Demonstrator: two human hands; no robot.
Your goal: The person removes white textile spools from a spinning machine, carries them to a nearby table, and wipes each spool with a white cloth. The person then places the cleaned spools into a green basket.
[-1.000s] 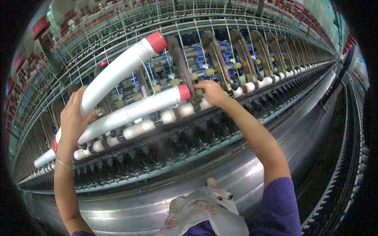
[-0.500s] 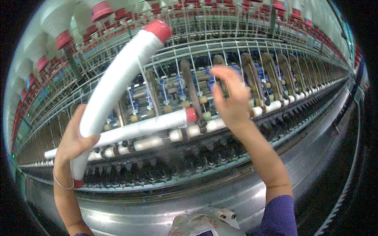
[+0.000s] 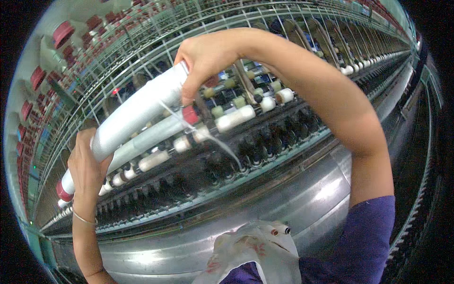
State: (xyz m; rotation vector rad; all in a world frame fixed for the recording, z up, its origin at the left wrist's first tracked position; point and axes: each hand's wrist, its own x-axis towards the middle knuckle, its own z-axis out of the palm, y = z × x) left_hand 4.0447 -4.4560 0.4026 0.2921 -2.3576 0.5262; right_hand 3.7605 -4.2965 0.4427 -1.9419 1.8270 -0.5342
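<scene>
White roll point(image 3: 137, 113) across both grips point(image 3: 86, 163) point(image 3: 204, 57)

Crowded at upper left with receding rows of red holders point(image 3: 63, 34), before a pale, hazy backdrop. Crossed along the top by thin metal rails point(image 3: 208, 22). Filled low in the frame by smooth metal panelling point(image 3: 156, 258), glinting whitish. Edged at far right by a dark, curving, toothed-looking strip point(image 3: 408, 221).

The person wears a purple short-sleeved top point(image 3: 369, 232), a thin bangle point(image 3: 84, 219) at left, and a pale apron point(image 3: 279, 253), seemingly red-printed.
</scene>
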